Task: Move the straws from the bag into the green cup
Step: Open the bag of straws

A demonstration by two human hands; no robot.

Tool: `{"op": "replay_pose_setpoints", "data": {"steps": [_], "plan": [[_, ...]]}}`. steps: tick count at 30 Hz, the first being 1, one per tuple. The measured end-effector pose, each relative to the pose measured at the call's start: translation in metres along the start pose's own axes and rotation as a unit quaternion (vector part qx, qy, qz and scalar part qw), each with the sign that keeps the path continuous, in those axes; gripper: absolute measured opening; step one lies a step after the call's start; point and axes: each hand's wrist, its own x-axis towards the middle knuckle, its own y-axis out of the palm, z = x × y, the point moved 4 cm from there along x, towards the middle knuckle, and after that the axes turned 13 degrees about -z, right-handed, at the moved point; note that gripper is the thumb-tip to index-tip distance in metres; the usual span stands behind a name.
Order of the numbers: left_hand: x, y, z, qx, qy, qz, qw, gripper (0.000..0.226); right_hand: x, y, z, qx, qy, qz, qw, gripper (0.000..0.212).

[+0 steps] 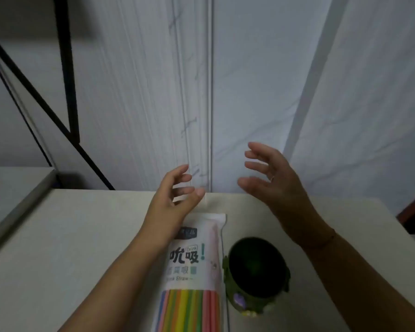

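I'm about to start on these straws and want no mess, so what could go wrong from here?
1. The green cup stands right beside the straw bag; tugging the bag could knock the cup over.
2. Both the left hand and right hand are open and empty above the table, so nothing steadies the bag yet.
3. The straws are tightly bundled; pulled together, they may spill loose.

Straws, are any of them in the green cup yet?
Not yet. The straws are all inside the straw bag, which lies on the table beside the green cup. The cup looks empty. The left hand and right hand hover open above the bag's far end, holding nothing. Everything is left to do.
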Motion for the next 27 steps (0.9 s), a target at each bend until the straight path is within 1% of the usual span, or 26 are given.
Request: {"op": "replay_pose_setpoints", "data": {"steps": [3,7,9,11,13,15,17,18,19,21,24,27], "plan": [[-0.021,-0.003,-0.009,0.007,0.011,-0.011,1.000,0.060,-0.016,-0.013,0.015,0.022,-0.002,-0.017,1.000,0.057],[-0.053,-0.009,-0.013,0.028,0.012,-0.010,0.999,0.057,-0.049,-0.028,0.034,0.023,0.007,-0.019,1.000,0.056],[-0.068,-0.011,-0.009,0.063,0.009,-0.015,0.998,0.058,-0.066,-0.033,0.040,0.023,0.015,-0.024,0.999,0.055],[-0.081,-0.015,0.002,0.121,-0.012,-0.039,0.992,0.062,-0.081,-0.036,0.046,0.030,0.025,-0.034,0.999,0.053],[-0.091,-0.019,0.017,0.193,-0.069,-0.053,0.977,0.072,-0.097,-0.036,0.050,0.043,0.038,-0.045,0.997,0.051],[-0.101,-0.022,0.031,0.272,-0.127,-0.043,0.953,0.083,-0.111,-0.032,0.053,0.057,0.049,-0.056,0.996,0.047],[-0.110,-0.022,0.036,0.334,-0.148,-0.031,0.930,0.090,-0.124,-0.027,0.057,0.065,0.051,-0.063,0.995,0.044],[-0.112,-0.022,0.036,0.344,-0.154,-0.033,0.926,0.093,-0.129,-0.023,0.059,0.069,0.052,-0.066,0.994,0.043],[-0.114,-0.023,0.035,0.338,-0.162,-0.038,0.926,0.093,-0.134,-0.020,0.060,0.076,0.054,-0.068,0.993,0.043],[-0.114,-0.024,0.035,0.301,-0.185,-0.041,0.935,0.085,-0.142,-0.013,0.061,0.086,0.062,-0.068,0.992,0.043],[-0.116,-0.033,0.035,0.251,-0.213,-0.042,0.943,0.063,-0.150,-0.004,0.063,0.082,0.062,-0.063,0.993,0.043],[-0.122,-0.044,0.029,0.155,-0.228,-0.078,0.958,0.037,-0.155,0.006,0.064,0.078,0.059,-0.048,0.994,0.041]]}}
